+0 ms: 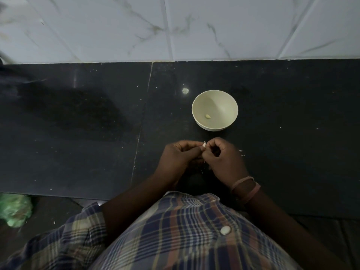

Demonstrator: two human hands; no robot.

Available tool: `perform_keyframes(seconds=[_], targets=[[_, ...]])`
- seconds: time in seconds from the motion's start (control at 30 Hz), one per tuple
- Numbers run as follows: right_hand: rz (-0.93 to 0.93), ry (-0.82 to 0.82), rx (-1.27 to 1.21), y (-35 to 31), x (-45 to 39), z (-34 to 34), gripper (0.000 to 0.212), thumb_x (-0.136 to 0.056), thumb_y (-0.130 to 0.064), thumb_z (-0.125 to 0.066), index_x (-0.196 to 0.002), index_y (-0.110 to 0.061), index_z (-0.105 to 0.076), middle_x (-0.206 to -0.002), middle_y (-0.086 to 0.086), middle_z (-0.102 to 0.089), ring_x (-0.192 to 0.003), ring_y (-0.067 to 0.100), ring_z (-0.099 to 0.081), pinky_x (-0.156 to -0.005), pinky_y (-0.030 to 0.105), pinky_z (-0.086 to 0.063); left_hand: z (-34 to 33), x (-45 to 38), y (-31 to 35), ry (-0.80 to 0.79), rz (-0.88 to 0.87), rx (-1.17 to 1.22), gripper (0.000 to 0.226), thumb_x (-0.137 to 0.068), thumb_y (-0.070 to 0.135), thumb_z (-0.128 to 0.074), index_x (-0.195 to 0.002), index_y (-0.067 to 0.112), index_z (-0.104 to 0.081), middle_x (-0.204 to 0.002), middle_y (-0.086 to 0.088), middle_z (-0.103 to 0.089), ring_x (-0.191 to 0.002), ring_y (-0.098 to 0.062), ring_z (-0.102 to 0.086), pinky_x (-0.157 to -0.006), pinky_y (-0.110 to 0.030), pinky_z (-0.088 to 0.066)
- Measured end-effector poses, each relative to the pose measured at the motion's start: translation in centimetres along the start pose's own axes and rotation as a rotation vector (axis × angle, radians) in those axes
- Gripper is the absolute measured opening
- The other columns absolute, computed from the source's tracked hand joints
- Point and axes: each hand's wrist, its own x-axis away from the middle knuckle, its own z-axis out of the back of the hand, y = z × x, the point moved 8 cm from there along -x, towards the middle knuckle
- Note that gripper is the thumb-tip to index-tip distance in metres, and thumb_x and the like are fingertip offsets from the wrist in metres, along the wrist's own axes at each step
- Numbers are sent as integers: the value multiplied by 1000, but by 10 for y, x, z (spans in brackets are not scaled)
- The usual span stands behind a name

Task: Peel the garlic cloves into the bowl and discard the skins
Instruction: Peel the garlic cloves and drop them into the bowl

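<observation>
Just short of the bowl, on my side of it, I hold a garlic clove between both hands; only a pale scrap of its skin shows. My left hand curls round it to steady it, while my right hand pinches at the skin, I judge to strip it. One peeled clove already lies inside the bowl, kept close so the next drops straight in. Bits of skin lie scattered on the dark counter beside my right hand. Far left of the bowl, below the counter's edge, sits a green bag, perhaps for skins.
</observation>
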Motion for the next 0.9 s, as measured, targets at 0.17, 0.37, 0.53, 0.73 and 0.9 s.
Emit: perform_keyframes(seconds=[0.17, 0.37, 0.53, 0.73, 0.9], targets=[[-90, -59, -71, 6, -2, -7, 6, -88, -16, -66, -82, -14, -65, -71, 4, -67, -60, 18, -61, -60, 36, -52, 2, -6, -7, 18, 76, 49, 16, -94, 6, -64, -102, -5, -73, -93, -23, -73, -82, -26, -72, -75, -33, -60], [-221, -61, -266, 13, -2, -9, 10, -95, -9, -59, -89, -2, -64, -62, 1, -64, -46, 18, -56, -47, 30, -46, 1, -4, -12, 8, 165, 195, 15, -96, 5, -60, -97, 1, -74, -86, -12, -74, -73, -14, -70, -66, -23, -58], [-259, -19, -215, 21, 0, -5, 15, -96, -11, -57, -88, -1, -64, -58, 1, -59, -45, 14, -53, -45, 25, -44, 3, -4, -17, 15, 191, 219, 17, -98, 5, -56, -100, 0, -72, -86, -12, -72, -74, -14, -69, -66, -22, -58], [-341, 101, -164, 41, -3, 3, 22, -96, -18, -53, -79, -8, -61, -71, 9, -63, -61, 23, -59, -62, 39, -48, 7, -4, -19, 21, 187, 169, 17, -99, 6, -56, -103, -2, -70, -84, -11, -71, -69, -12, -67, -65, -22, -58], [-196, 2, 166, 31, -5, -2, 24, -96, -30, -63, -84, -10, -68, -78, 3, -68, -75, 17, -63, -71, 32, -47, 14, -6, -16, 38, 123, 179, 16, -97, 6, -60, -106, 0, -71, -89, -14, -74, -77, -16, -71, -73, -27, -61]])
